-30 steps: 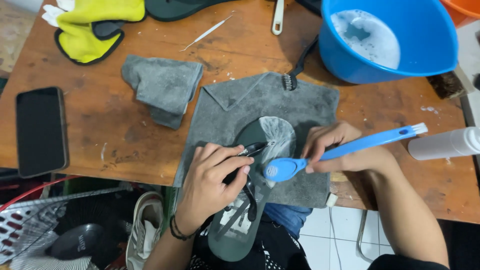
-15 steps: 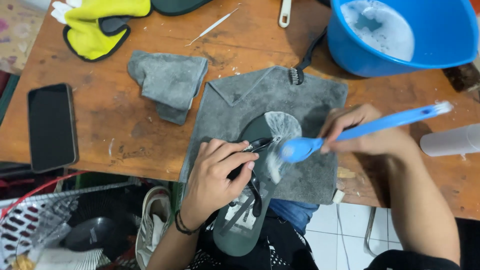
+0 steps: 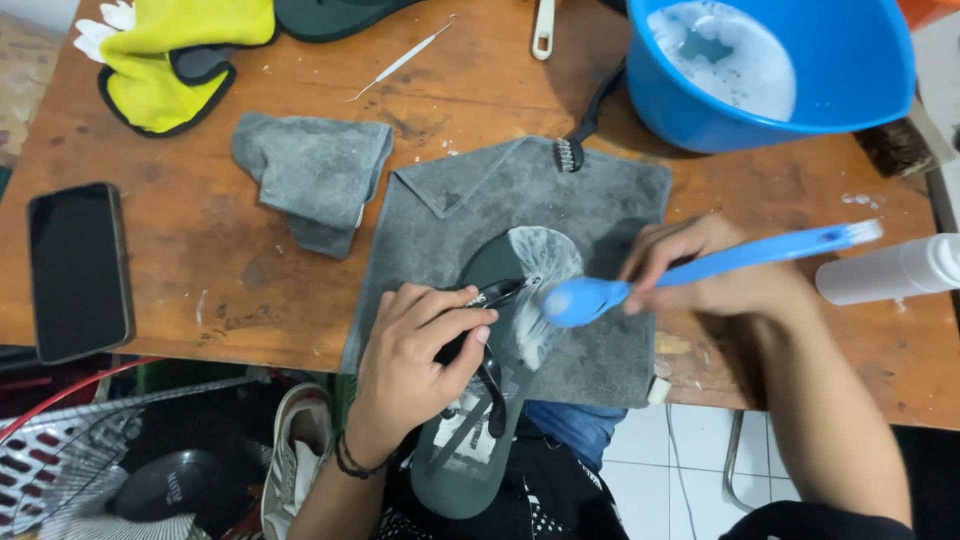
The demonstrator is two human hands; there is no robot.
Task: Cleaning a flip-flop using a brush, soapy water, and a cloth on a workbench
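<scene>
On the near edge of the wooden desk (image 3: 300,250), a dark green flip-flop (image 3: 490,400) lies sole-down across a grey towel (image 3: 590,210), its heel hanging past the edge over the person's lap. The toe end is covered with white foam. The left hand (image 3: 415,365) presses on the middle of the flip-flop, fingers curled and closed around the black strap where it meets the footbed. The right hand (image 3: 715,275) grips the handle of a blue brush (image 3: 700,270), fingers wrapped tightly round it, and the brush head rests against the foamy part of the flip-flop, just beside the left fingertips.

Toward the far right corner stands a blue basin (image 3: 770,70) holding soapy water, and a small black brush (image 3: 585,125) leans from its side onto the far edge of the towel. At the right edge lies a white bottle (image 3: 890,270) on its side. A crumpled grey cloth (image 3: 315,175) sits near the middle of the desk, left of the towel. A black phone (image 3: 78,268) lies face up at the left edge, and a yellow glove (image 3: 175,55) rests at the far left corner, with a thin metal pick (image 3: 400,60) beside it.
</scene>
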